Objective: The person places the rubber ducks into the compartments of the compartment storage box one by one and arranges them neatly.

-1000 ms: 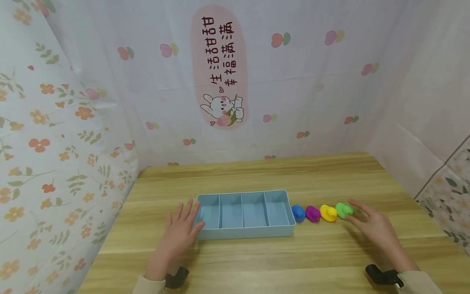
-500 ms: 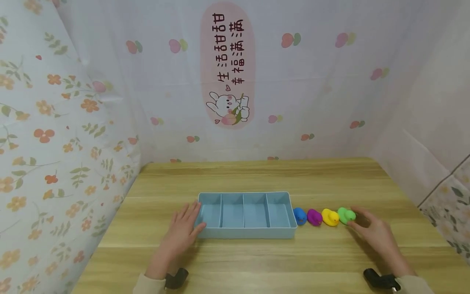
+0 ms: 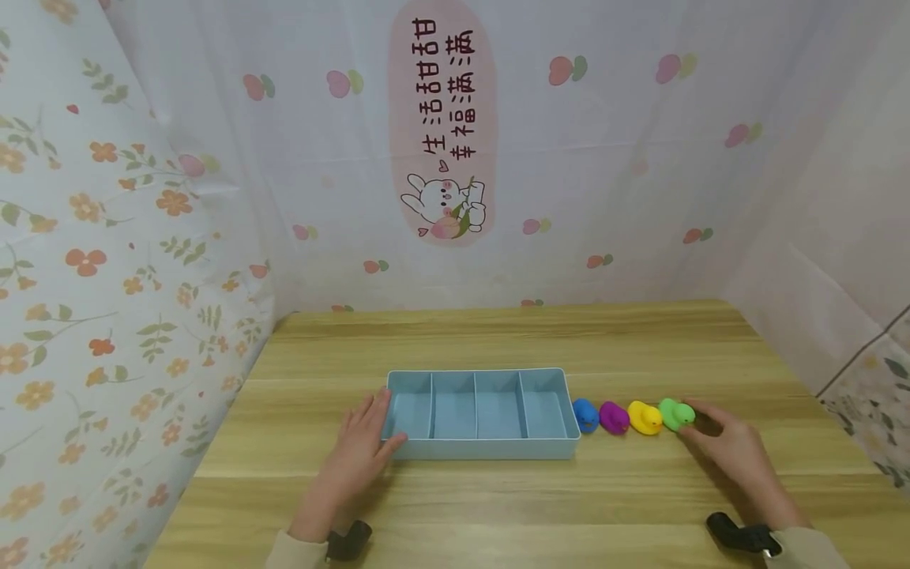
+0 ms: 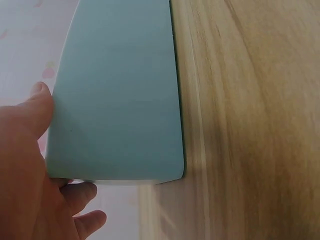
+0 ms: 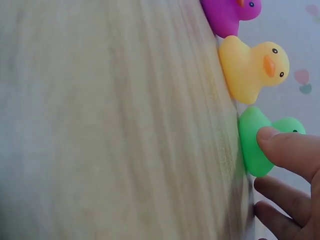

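Observation:
A light blue divided box (image 3: 486,449) lies lengthwise on the table, the bare floors of its several compartments showing. At its left end my left hand (image 3: 359,446) rests with relaxed fingers against the end wall, the thumb at the front rim. From the box's right end runs a row of rubber ducks: blue (image 3: 586,416), purple (image 3: 614,419), yellow (image 3: 645,417) and green. My right hand (image 3: 739,450) pinches the green rubber duck (image 5: 254,150) on the tabletop; in the right wrist view the thumb (image 5: 290,150) presses its side, while the index finger is mostly hidden behind it.
Wood-patterned tabletop (image 3: 498,506) lies under everything. A pale printed cloth (image 3: 320,174) hangs behind the table, and a flowered cloth (image 3: 142,316) hangs along the left. Black wrist devices (image 3: 739,533) sit below both hands.
My right thumb and index finger have closed in on the green duck. My left hand stays at the box's left end. The whole view has shifted slightly; the row of ducks keeps its order.

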Action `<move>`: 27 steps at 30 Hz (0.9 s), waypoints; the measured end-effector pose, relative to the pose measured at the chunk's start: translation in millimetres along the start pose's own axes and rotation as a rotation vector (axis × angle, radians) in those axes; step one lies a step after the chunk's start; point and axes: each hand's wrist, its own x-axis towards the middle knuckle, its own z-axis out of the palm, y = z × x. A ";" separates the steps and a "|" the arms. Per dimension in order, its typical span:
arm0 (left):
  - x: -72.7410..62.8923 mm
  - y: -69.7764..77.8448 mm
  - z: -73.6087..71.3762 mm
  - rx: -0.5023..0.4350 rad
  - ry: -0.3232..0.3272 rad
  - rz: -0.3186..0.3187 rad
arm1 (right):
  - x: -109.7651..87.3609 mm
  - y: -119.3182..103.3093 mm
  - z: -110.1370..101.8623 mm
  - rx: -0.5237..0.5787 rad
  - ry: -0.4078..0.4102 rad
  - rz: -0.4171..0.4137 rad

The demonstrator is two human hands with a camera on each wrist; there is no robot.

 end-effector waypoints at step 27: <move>-2.3 -2.8 2.0 -0.050 -0.014 -0.015 | -1.5 -16.7 -11.9 0.048 0.016 0.088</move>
